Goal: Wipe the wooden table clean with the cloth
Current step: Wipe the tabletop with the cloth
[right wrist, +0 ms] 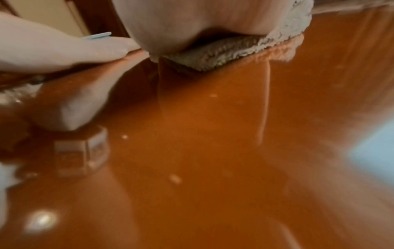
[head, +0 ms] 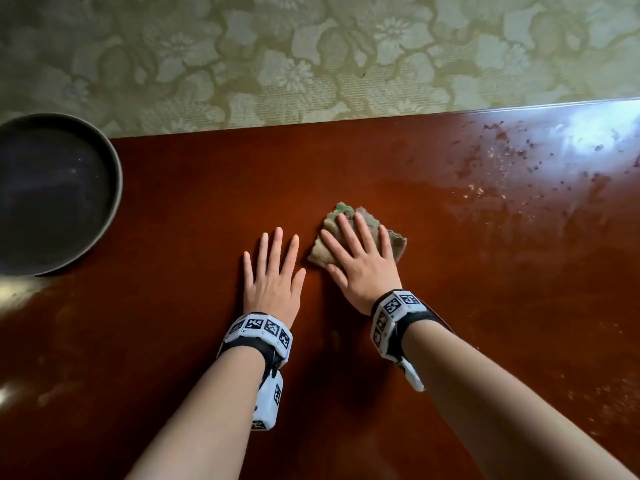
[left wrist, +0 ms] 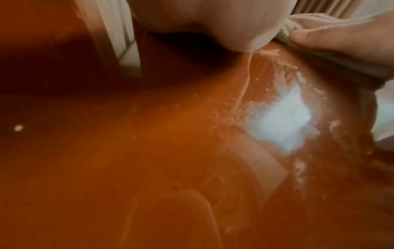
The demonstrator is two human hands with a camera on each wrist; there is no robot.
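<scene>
Here, flat on the wooden table (head: 194, 188), just right of centre: the cloth (head: 396, 242), bunched into a small pad. Pinned under the right hand (head: 363, 268), fingers (head: 348, 230) straight and spread, pressing down rather than curling round; edges of the fabric poking out past the fingertips toward 12 o'clock and 2 o'clock. Confirmed from the right wrist view: palm bearing on the cloth (right wrist: 224, 55), fabric squashed against the glossy wood.

Just beside, at 9 o'clock of the cloth: the left hand (head: 272, 285), also flat and open, fingers splayed, holding nothing, apparently bracing on bare wood. Close to the right thumb, whether touching it hard to tell.

Now the relation that matters: crumbs and smears (head: 502, 168) scattered toward 1 to 2 o'clock from the cloth, well apart from it, thickest near the glare by the far right edge. Right hand plainly the nearer one, and already on the cloth. Likely next: a push up and to the right, into that mess, probably with steady pressure.

Away at 9 to 10 o'clock, at the table's left edge: a dark round basin (head: 116, 188), clear of that path. Beyond the far edge, floral carpet (head: 311, 64).
</scene>
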